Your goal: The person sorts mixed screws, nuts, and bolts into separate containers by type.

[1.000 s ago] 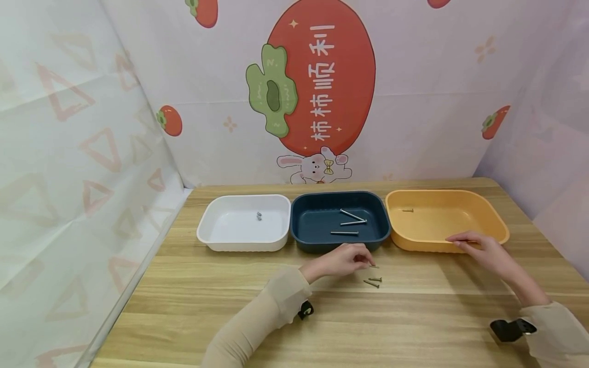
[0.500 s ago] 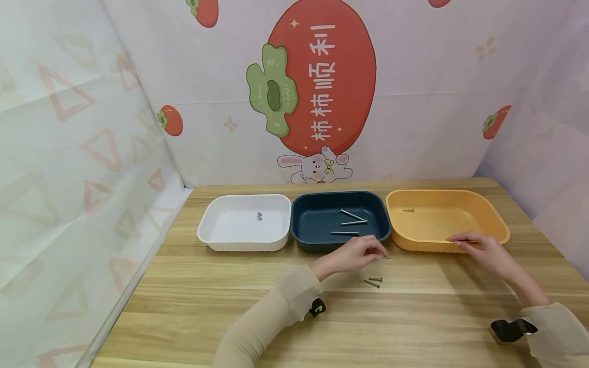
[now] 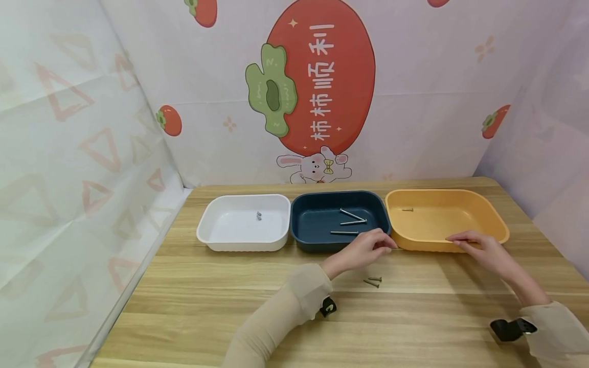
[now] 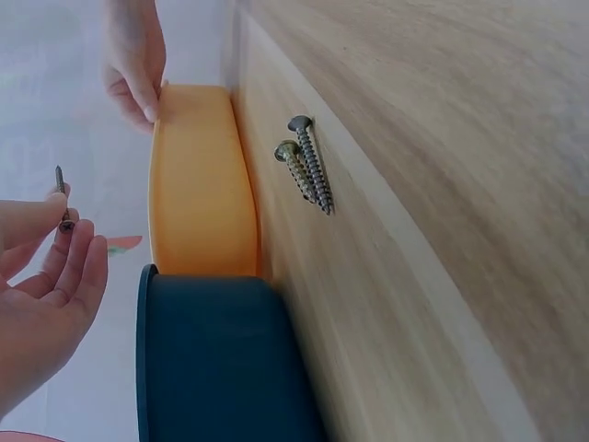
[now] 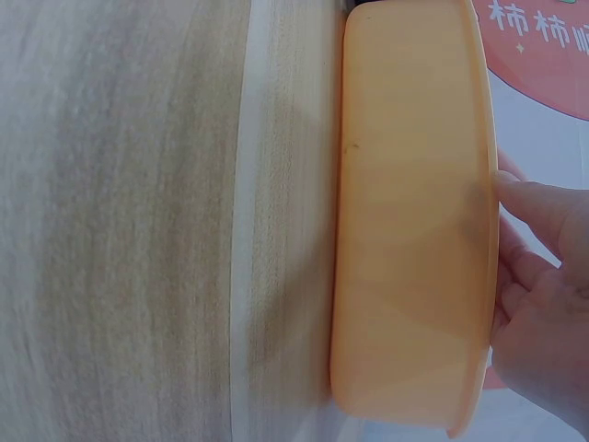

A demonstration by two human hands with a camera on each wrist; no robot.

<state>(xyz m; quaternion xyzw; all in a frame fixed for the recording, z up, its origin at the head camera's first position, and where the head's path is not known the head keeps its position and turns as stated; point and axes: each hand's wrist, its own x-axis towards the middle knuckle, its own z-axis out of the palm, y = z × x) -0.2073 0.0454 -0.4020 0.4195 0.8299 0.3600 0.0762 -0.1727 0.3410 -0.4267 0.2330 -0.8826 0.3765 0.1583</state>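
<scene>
My left hand (image 3: 361, 249) pinches a screw (image 4: 62, 198) between thumb and fingers, near the corner where the navy and yellow trays meet. In the left wrist view the screw's pointed end is up. My right hand (image 3: 483, 251) grips the front rim of the yellow tray (image 3: 442, 225), thumb outside and fingers over the inner side. One small screw (image 3: 408, 210) lies inside that tray. On the table, below my left hand, two loose screws (image 4: 308, 166) lie close together.
Left of the yellow tray stands a navy tray (image 3: 313, 225) holding 3 long bolts or screws (image 3: 353, 222). Farther left, a white tray (image 3: 225, 230) contains small grey metal pieces (image 3: 259, 216). A printed cloth (image 3: 221, 153) hangs behind the wooden table (image 3: 207, 306).
Pinching the screw, my left hand has moved right and away from me, from beside the loose screws up to the yellow tray's near left corner. My right hand has stayed on the rim.
</scene>
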